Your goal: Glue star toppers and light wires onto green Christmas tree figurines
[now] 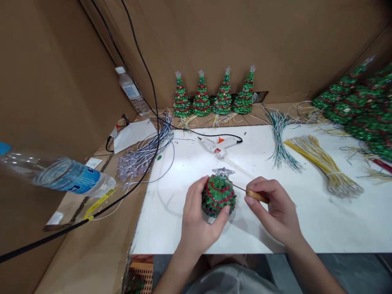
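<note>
My left hand (199, 218) is wrapped round a small green Christmas tree ornament (217, 196) with red garlands, held just above the white table near its front edge. A clear star (223, 172) tops the tree, which leans away from me. Between the fingertips of my right hand (274, 206) is the wooden handle of an awl (256, 196). Its thin metal shaft points left and reaches the tree's upper right side; whether the tip has gone in, I cannot tell. Beyond the tree lies a white glue gun (219, 148) with a glue stick in its rear.
Finished-looking trees (201, 96) stand along the cardboard wall, with more trees (364, 106) at the right. Wire bundles, green (279, 136), yellow (324, 165) and purple-white (141, 153), lie around. Two plastic bottles (82, 177) and a black cable (154, 94) occupy the left.
</note>
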A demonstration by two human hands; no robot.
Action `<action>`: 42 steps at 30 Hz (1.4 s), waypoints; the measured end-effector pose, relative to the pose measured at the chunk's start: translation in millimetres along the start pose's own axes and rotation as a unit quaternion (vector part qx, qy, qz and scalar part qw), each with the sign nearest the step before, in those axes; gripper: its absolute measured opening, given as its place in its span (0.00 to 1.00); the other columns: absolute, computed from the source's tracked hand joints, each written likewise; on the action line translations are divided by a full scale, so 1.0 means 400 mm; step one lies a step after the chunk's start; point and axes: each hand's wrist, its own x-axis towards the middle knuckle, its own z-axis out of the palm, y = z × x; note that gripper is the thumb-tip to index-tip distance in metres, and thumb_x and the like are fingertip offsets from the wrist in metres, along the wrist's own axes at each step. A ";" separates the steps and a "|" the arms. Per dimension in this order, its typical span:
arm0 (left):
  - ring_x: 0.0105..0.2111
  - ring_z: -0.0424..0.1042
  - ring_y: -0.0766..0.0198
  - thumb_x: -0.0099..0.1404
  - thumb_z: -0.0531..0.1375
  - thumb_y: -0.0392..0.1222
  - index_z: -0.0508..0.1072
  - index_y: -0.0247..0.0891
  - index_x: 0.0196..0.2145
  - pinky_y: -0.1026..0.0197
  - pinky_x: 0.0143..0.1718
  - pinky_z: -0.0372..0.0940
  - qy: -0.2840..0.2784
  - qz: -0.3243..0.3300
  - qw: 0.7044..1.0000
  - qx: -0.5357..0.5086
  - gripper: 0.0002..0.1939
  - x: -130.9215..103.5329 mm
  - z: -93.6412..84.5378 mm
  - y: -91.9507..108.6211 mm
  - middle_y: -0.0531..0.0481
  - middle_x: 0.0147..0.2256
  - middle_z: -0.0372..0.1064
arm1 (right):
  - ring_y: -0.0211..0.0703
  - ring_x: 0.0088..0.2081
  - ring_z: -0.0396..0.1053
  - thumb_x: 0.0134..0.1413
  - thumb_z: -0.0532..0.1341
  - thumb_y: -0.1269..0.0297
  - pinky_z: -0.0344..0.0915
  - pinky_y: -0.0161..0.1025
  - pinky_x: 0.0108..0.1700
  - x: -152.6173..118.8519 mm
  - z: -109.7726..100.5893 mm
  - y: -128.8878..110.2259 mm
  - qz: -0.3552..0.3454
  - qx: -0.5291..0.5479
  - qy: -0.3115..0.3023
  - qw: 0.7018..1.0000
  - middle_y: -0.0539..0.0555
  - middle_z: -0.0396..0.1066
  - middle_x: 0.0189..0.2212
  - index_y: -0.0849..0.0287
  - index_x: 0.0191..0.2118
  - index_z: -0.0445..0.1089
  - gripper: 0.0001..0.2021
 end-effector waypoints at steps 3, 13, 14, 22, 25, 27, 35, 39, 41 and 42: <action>0.50 0.68 0.54 0.60 0.64 0.42 0.58 0.37 0.59 0.52 0.53 0.68 0.004 0.003 1.000 -0.001 0.32 0.002 0.004 -0.002 0.40 0.50 0.66 | 0.34 0.32 0.63 0.58 0.59 0.78 0.58 0.32 0.28 0.007 -0.001 -0.001 -0.018 -0.011 0.010 1.000 0.51 0.64 0.33 0.55 0.44 0.62 0.12; 0.50 0.68 0.54 0.59 0.65 0.43 0.60 0.37 0.58 0.51 0.53 0.67 -0.007 -0.002 1.000 -0.005 0.32 0.003 0.003 -0.004 0.40 0.50 0.67 | 0.35 0.35 0.65 0.58 0.59 0.78 0.62 0.32 0.30 0.013 -0.011 0.010 -0.036 -0.045 0.025 0.998 0.51 0.64 0.35 0.56 0.43 0.63 0.12; 0.50 0.68 0.54 0.59 0.65 0.43 0.60 0.37 0.58 0.51 0.53 0.67 -0.009 -0.005 1.000 -0.006 0.32 0.003 0.003 -0.004 0.40 0.50 0.67 | 0.35 0.35 0.65 0.58 0.59 0.78 0.63 0.32 0.30 0.014 -0.010 0.010 -0.037 -0.047 0.025 0.998 0.51 0.64 0.35 0.56 0.43 0.63 0.12; 0.51 0.68 0.53 0.59 0.66 0.43 0.60 0.39 0.59 0.49 0.53 0.67 -0.021 -0.031 0.999 -0.013 0.33 0.006 0.003 -0.005 0.40 0.51 0.67 | 0.35 0.34 0.64 0.58 0.60 0.78 0.62 0.33 0.29 0.030 -0.019 0.008 -0.063 -0.080 0.025 0.995 0.51 0.64 0.34 0.57 0.42 0.63 0.10; 0.51 0.68 0.52 0.59 0.66 0.44 0.60 0.39 0.58 0.48 0.53 0.67 -0.024 -0.033 0.999 -0.013 0.33 0.006 0.001 -0.003 0.40 0.51 0.67 | 0.36 0.35 0.65 0.58 0.60 0.78 0.63 0.33 0.30 0.037 -0.025 0.007 -0.073 -0.090 0.027 0.993 0.51 0.65 0.33 0.57 0.42 0.64 0.10; 0.51 0.68 0.52 0.59 0.66 0.44 0.60 0.39 0.58 0.48 0.53 0.66 -0.024 -0.032 0.999 -0.013 0.32 0.006 0.000 -0.002 0.40 0.51 0.67 | 0.36 0.36 0.66 0.58 0.60 0.79 0.64 0.34 0.32 0.044 -0.028 0.005 -0.085 -0.095 0.028 0.991 0.51 0.67 0.33 0.57 0.42 0.65 0.10; 0.51 0.69 0.52 0.59 0.66 0.43 0.60 0.39 0.59 0.48 0.54 0.66 -0.025 -0.032 0.999 -0.016 0.33 0.006 0.001 -0.004 0.40 0.51 0.68 | 0.36 0.38 0.67 0.59 0.60 0.78 0.66 0.35 0.36 0.058 -0.036 0.005 -0.095 -0.101 0.001 0.990 0.51 0.69 0.34 0.57 0.43 0.67 0.10; 0.51 0.69 0.51 0.59 0.66 0.43 0.60 0.40 0.59 0.47 0.53 0.67 -0.021 -0.031 0.999 -0.015 0.33 0.006 0.003 -0.002 0.40 0.51 0.68 | 0.38 0.38 0.69 0.60 0.59 0.76 0.67 0.37 0.37 0.058 -0.047 0.009 -0.078 -0.099 -0.025 0.992 0.52 0.70 0.35 0.56 0.45 0.67 0.11; 0.52 0.69 0.50 0.59 0.66 0.43 0.60 0.40 0.59 0.47 0.53 0.67 -0.021 -0.032 0.999 -0.016 0.33 0.007 0.003 0.000 0.40 0.51 0.68 | 0.39 0.38 0.69 0.61 0.58 0.76 0.66 0.38 0.37 0.059 -0.054 0.009 -0.068 -0.100 -0.041 0.992 0.53 0.71 0.36 0.55 0.46 0.68 0.11; 0.52 0.69 0.50 0.59 0.66 0.43 0.60 0.40 0.59 0.46 0.54 0.66 -0.023 -0.033 0.999 -0.017 0.33 0.007 0.004 0.000 0.40 0.52 0.68 | 0.39 0.38 0.69 0.61 0.58 0.75 0.66 0.38 0.37 0.060 -0.058 0.009 -0.065 -0.102 -0.049 0.991 0.53 0.71 0.37 0.55 0.47 0.68 0.11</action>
